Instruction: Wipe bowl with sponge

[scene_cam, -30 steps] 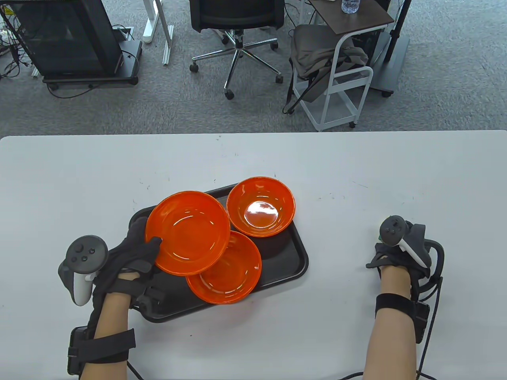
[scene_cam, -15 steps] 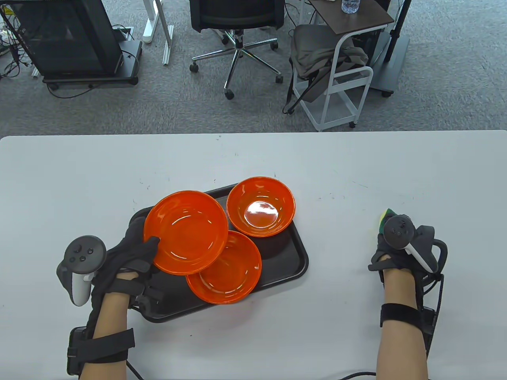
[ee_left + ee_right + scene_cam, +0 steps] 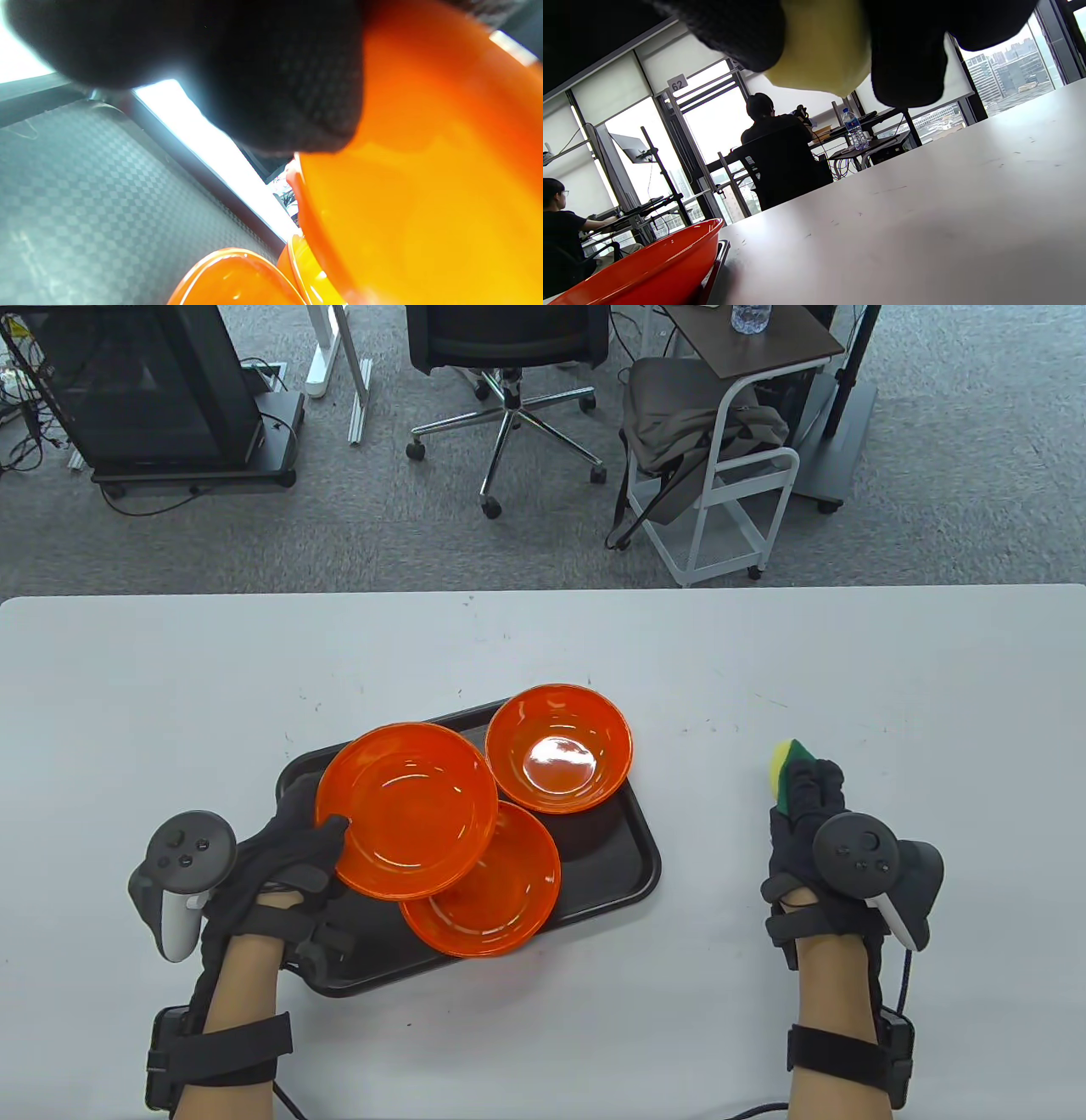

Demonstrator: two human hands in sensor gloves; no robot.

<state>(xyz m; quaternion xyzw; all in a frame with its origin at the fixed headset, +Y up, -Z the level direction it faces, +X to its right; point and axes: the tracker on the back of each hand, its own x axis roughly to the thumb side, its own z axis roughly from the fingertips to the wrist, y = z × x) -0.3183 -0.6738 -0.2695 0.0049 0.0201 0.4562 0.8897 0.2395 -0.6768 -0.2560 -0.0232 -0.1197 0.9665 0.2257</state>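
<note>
Bowl (image 3: pixel 405 810) hangs tilted over the tray (image 3: pixel 624 848) — left hand (image 3: pixel 284 853) pinching its rim to expose the inside; right hand (image 3: pixel 806 823) fingers clasp the sponge (image 3: pixel 782 759) above the bench (image 3: pixel 721 984), ready to wipe.

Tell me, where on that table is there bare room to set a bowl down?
Bare table lies between the tray and the right hand, and along the far edge. The tray is crowded: three orange bowls overlap there, one gripped by the left hand.
</note>
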